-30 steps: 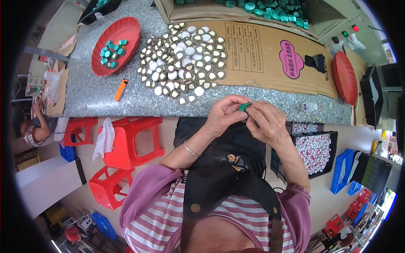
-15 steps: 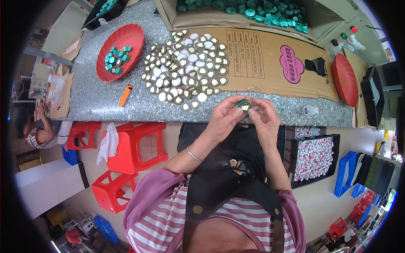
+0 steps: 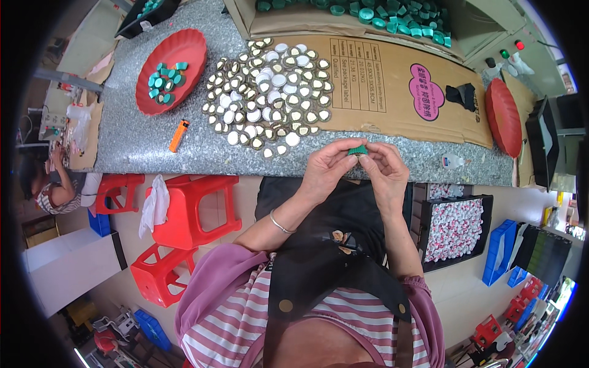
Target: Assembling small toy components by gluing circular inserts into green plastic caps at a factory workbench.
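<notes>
Just above the counter's near edge, my left hand [image 3: 328,172] and my right hand [image 3: 385,175] pinch a small green fluted cup [image 3: 358,149] between thumbs and fingertips. Its ridged side shows; whatever is inside is hidden. Ahead and to the left of my hands spreads a pile of small round fluted pieces [image 3: 297,116], dark-rimmed with cream patches, along with plain white ones. A scalloped red dish [image 3: 147,101] at the far left holds several similar green cups [image 3: 164,84].
An orange cylinder [image 3: 178,136] lies left of the pile. Flattened cardboard [image 3: 374,116] covers the right of the counter. More green cups [image 3: 392,24] fill a shelf at the back. A small clear bottle [image 3: 453,161] and another red dish [image 3: 503,116] stand to the right.
The green cup has been turned in my fingers: its face with a cream patch showed before, and its ridged side shows now. Both hands stay in nearly the same place.
</notes>
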